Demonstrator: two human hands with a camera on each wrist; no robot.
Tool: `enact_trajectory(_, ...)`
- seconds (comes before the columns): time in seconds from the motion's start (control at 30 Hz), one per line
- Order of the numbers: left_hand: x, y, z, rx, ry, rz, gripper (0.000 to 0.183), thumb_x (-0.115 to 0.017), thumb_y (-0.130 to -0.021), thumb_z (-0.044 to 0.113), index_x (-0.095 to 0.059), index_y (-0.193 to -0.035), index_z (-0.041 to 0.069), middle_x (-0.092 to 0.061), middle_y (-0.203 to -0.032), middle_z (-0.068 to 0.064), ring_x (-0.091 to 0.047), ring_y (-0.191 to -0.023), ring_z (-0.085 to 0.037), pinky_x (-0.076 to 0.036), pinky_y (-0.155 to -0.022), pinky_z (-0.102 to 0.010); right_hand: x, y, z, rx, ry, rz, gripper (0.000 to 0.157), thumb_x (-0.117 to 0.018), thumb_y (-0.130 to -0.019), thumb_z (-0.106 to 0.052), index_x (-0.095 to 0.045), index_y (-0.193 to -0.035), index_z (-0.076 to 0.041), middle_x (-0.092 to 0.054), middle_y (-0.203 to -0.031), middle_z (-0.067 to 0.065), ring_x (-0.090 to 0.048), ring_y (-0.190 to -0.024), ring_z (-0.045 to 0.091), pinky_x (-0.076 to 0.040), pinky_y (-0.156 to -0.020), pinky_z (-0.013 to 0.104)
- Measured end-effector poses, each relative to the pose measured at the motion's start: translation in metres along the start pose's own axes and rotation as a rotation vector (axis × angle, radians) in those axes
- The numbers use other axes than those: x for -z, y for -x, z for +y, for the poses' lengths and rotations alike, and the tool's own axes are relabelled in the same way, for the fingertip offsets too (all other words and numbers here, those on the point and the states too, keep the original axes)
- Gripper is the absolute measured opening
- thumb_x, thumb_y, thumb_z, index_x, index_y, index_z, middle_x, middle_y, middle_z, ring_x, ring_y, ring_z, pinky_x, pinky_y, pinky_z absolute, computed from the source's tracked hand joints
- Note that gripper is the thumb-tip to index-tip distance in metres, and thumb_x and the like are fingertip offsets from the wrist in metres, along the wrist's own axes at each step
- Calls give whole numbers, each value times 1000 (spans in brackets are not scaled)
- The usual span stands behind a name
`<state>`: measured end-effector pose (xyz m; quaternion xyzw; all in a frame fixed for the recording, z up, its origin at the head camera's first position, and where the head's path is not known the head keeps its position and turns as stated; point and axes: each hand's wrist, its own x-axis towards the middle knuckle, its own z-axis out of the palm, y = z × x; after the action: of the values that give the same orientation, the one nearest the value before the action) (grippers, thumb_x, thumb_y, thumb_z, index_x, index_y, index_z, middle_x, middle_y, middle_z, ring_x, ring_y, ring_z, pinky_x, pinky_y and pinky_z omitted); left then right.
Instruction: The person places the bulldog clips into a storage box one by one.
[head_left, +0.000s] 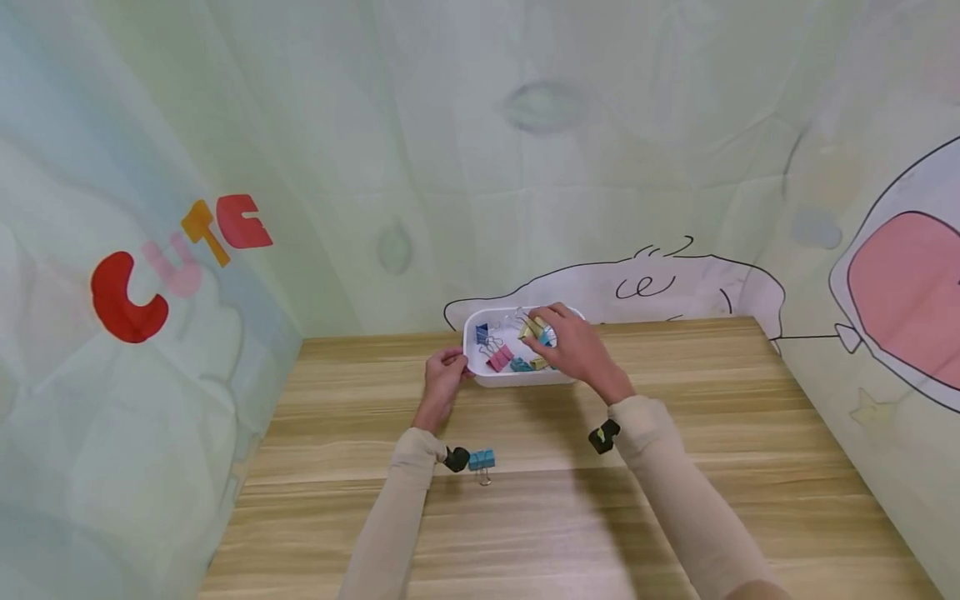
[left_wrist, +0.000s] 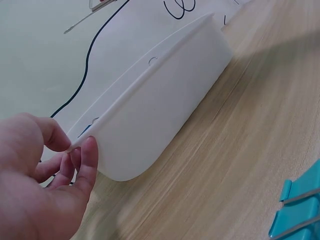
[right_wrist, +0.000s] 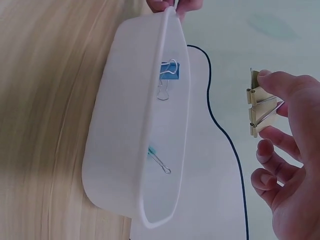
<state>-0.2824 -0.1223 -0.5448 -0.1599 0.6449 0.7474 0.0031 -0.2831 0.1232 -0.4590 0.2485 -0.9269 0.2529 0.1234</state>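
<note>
At the far side of the table stands a white plastic bin (head_left: 525, 379) holding several binder clips. My left hand (head_left: 442, 381) pinches its near left corner at the rim, thumb and fingers on either side of the wall (left_wrist: 130, 140). Over the right part of the bin, my right hand (head_left: 576, 346) grips a yellow binder clip (right_wrist: 262, 107) between thumb and fingers, above the rim. Inside lie a dark blue clip (head_left: 482, 334), a pink clip (head_left: 500, 358), a teal clip (head_left: 520, 365) and another yellow clip (head_left: 538, 363). My right hand hides part of the contents.
A teal binder clip (head_left: 482, 460) lies on the wooden table (head_left: 525, 517) beside my left wrist, nearer to me than the bin. Printed cloth (head_left: 465, 167) hangs behind the bin and along both sides of the table.
</note>
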Motion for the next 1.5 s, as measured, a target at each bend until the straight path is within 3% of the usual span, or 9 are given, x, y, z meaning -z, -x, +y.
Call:
enact_trajectory(0.23,1,0,0,-3,-8,-6,37,-57,-101,-3,-56,-135,-16,-59,-120,-28,-64,-87,-22,-62,-76,-25,4,-6,3,-16,-19,15,46,-76,-99,-35,-66,-135,-8,-66,-133,17,-68,-113,33,-62,-97,52)
enact_trajectory(0.47,1,-1,0,8,5,-10,37,-57,-101,-4,-56,-136,-16,-58,-122,-28,-64,-87,-20,-61,-73,-21,7,-6,3,-50,-29,4,72,-82,-91,-49,-57,-151,-18,-51,-150,19,-70,-100,36,-66,-84,51)
enact_trajectory(0.6,2,-1,1,9,-5,-15,37,-56,-101,-4,-55,-136,-17,-58,-121,-28,-63,-85,-19,-62,-78,-25,8,-3,2,-43,-38,-13,77,-82,-89,-54,-54,-154,-21,-48,-152,18,-68,-99,34,-66,-81,48)
enact_trajectory(0.7,2,-2,1,10,-9,-9,36,-56,-101,-4,-56,-135,-16,-59,-120,-27,-63,-88,-22,-62,-77,-24,8,-2,0,-39,-36,-31,77,-81,-90,-54,-53,-155,-22,-47,-153,17,-68,-100,34,-66,-80,48)
enact_trajectory(0.93,1,-1,-1,9,-4,-4,34,-57,-103,-2,-57,-134,-14,-59,-121,-26,-64,-94,-26,-59,-70,-18,8,0,-14,-27,-35,-70,76,-82,-89,-52,-54,-154,-24,-48,-153,15,-65,-115,36,-64,-93,50)
enact_trajectory(1.17,1,0,0,12,-3,-5,36,-56,-102,-2,-56,-136,-15,-58,-123,-27,-63,-95,-27,-59,-69,-17,5,8,-25,46,-38,-107,78,-82,-89,-55,-55,-153,-21,-52,-149,13,-68,-101,31,-64,-88,46)
enact_trajectory(1.5,0,2,0,2,-23,4,35,-57,-102,-1,-57,-135,-14,-59,-124,-30,-65,-97,-30,-60,-70,-18,-11,25,-31,111,-47,-157,73,-82,-88,-55,-60,-149,-22,-55,-145,9,-68,-105,30,-63,-92,50)
